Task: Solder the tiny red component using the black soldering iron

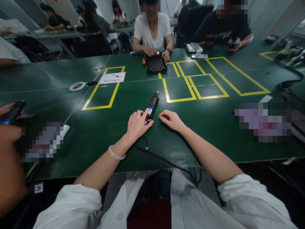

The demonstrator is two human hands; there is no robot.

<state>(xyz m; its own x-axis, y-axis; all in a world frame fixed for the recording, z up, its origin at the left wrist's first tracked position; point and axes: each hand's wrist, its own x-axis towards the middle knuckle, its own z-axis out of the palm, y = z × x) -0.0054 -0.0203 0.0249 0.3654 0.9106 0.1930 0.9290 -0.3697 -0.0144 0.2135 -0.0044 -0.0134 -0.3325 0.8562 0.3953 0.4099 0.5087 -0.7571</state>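
Observation:
A black electric screwdriver (152,105) with a blue band and a red end lies on the green table (100,136), its cable (164,159) trailing back toward me. My left hand (137,123) rests palm down beside it, fingers spread, fingertips touching its red rear end. My right hand (172,120) lies on the table just right of the tool, fingers loosely curled and apart, holding nothing.
Yellow tape rectangles (181,89) mark the table. Across it a person in white works over a black tray (156,64); another in dark sits to the right. A tape roll (77,86) and paper sheet (111,78) lie far left. A neighbour's hand (9,111) holds a tool at left.

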